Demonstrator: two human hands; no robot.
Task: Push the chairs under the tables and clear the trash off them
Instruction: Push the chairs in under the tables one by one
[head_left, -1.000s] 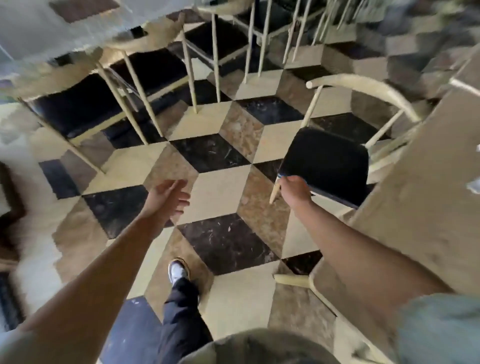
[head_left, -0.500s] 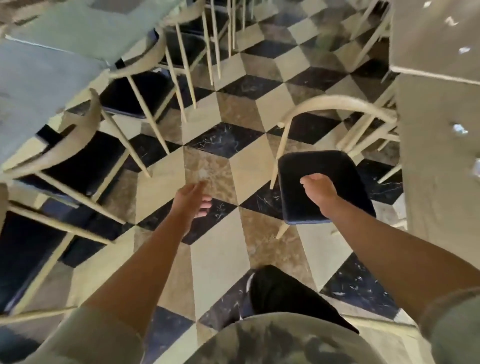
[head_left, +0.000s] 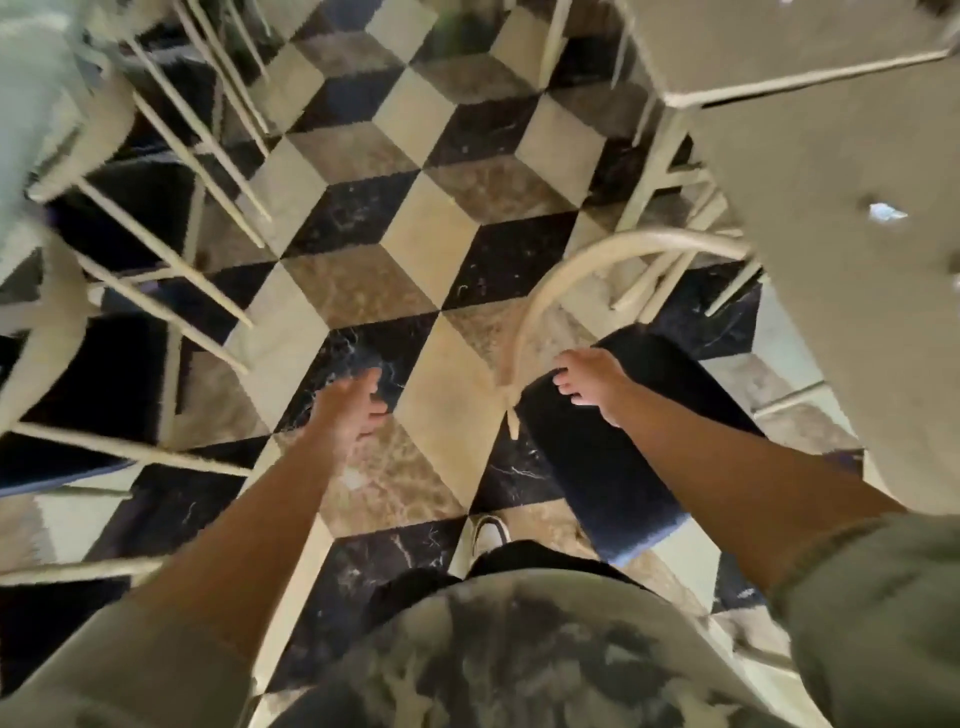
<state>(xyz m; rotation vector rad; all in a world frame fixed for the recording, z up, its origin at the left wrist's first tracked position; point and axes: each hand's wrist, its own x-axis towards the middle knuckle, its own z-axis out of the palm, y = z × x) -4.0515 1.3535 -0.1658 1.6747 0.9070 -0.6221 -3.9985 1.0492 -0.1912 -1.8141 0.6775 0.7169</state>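
We look down over our two bare arms at a floor (head_left: 415, 249) of black, cream and brown tiles. Our right hand (head_left: 589, 382) rests on the near left corner of a chair (head_left: 597, 457) with a dark seat pad, fingers curled over its edge just beside the lower end of the chair's curved pale backrest (head_left: 613, 249); how firmly they clasp it we cannot tell. The chair stands beside the pale table (head_left: 831, 260) on the right, its far side and legs tucked under the tabletop, most of the seat out in the aisle. A small white scrap (head_left: 887, 212) lies on that table. Our left hand (head_left: 349, 402) hangs loosely open over the tiles, holding nothing. More dark-seated chairs (head_left: 130, 332) line the left side, blurred.
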